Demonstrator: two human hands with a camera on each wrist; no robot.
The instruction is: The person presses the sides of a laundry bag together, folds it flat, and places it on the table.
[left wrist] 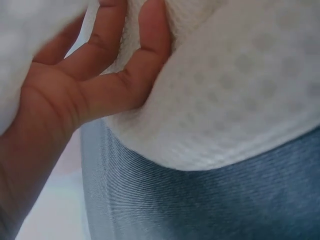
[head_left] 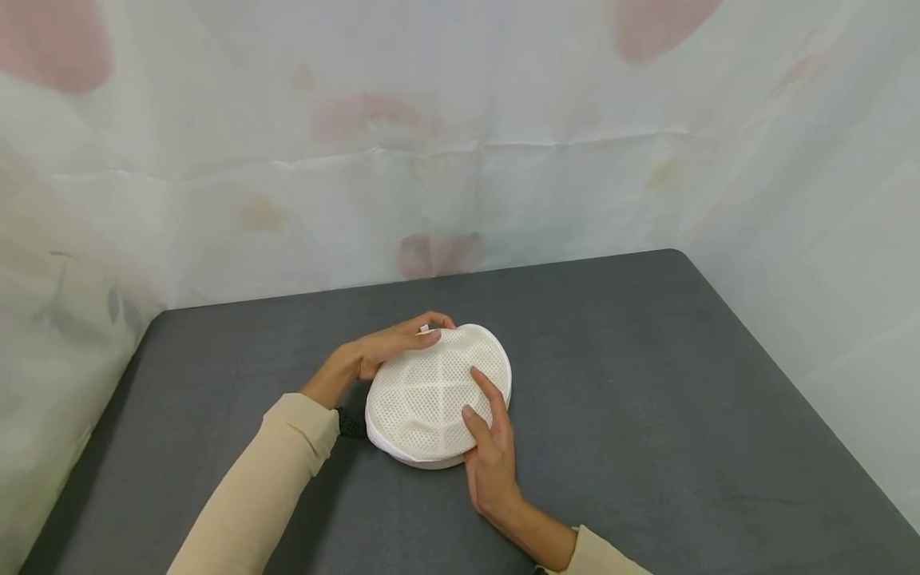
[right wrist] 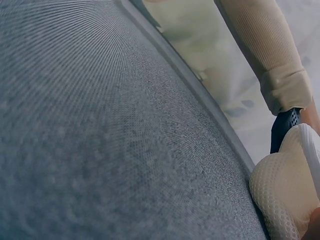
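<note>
- Beige sleeves (head_left: pixel 251 487) reach in from the near edge of a dark grey table (head_left: pixel 647 383), both hands meeting at a round white mesh pouch (head_left: pixel 431 383) that lies flat near the table's middle
- Right hand (head_left: pixel 491 447) rests at the pouch's near right rim, fingers straight and laid on the mesh top, pressing rather than gripping; no curl round the cloth is visible
- Left hand (head_left: pixel 391 345) sits at the pouch's far left rim, fingers bent over the edge and pinching at a small tab there, which is too small to identify; the left wrist view shows the fingers (left wrist: pixel 125 75) pressed against the mesh pouch (left wrist: pixel 235 95)
- Relative to the hands, the pouch lies between them, touching both, its domed top facing up and its white band on the table
- Right wrist view shows the table's weave and only the near edge of the mesh pouch (right wrist: pixel 280 200), with the other arm's cuff (right wrist: pixel 285 90) behind it
- Risk, as a judgement: the soft dome may buckle under the flat right hand, so the rim could twist and the left pinch slip off the tab
- A sideways pull from the left could also slide the light pouch across the table, since only straight fingers pin it
- Pale floral sheeting (head_left: pixel 460 144) hangs behind the table
</note>
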